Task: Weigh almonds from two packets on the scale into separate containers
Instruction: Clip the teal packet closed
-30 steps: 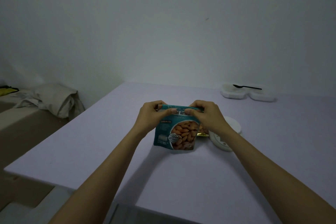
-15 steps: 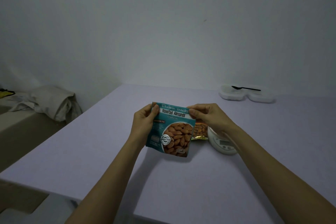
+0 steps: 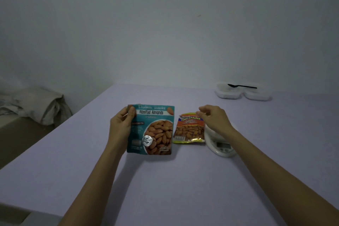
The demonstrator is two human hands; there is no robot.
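Left hand (image 3: 121, 126) grips teal packet (image 3: 152, 130) edge (upright); right hand (image 3: 214, 117) apparently loose.

Dim, flat, bluish-grey light. A soft shadow lies on the table (image 3: 183, 198) below the left hand (image 3: 120, 128). Small print on the teal packet (image 3: 154, 134) it grips looks blurred. Foil glints on the orange packet (image 3: 189, 130) beside the right hand (image 3: 214, 119). Frame edges bow.
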